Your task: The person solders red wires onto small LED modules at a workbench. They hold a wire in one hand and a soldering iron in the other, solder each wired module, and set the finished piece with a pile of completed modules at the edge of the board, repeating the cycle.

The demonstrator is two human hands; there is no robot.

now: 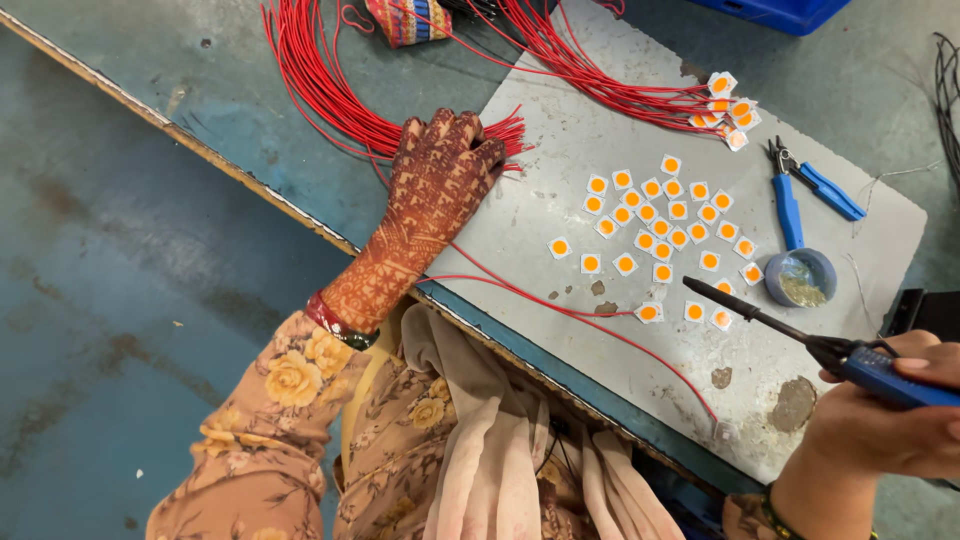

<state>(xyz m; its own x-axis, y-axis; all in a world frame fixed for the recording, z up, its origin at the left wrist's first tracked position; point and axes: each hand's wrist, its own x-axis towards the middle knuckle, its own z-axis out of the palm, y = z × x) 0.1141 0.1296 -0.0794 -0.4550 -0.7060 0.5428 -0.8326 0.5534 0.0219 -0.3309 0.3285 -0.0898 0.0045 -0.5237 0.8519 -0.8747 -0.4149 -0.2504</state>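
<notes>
Workbench (pixel 240 90) of worn, blue-grey painted metal, scratched, running diagonally across the view; floor below it to the left is stained blue-grey as well. Grey board (pixel 600 160) lies on the bench top, spotted with dark burn marks and a few brown patches.

Left hand (pixel 440 165), patterned with dark henna, rests palm down at the board's left edge, fingers curled over the cut ends of a bundle of red wires (pixel 330 90). Whether the fingers pinch a single wire cannot be told. Bundle fans up and away to the top of the view. 1 loose red wire (pixel 560 308) trails from under the hand across the board toward its lower right corner.

Right hand (pixel 890 420) at lower right is closed around the blue handle of a soldering iron (pixel 780 328); its dark tip points up-left, just beside the lowest of the small white squares with orange centres (pixel 650 215). These squares lie scattered mid-board, well apart from the left hand. A second cluster of squares (pixel 728 108) sits at the upper edge, touching wire ends.

Blue-handled pliers (pixel 805 190) lie to the right, near a small round blue tin (pixel 800 277). Floral sleeve (pixel 270 410) and pale scarf (pixel 490 440) fill the lower foreground.
</notes>
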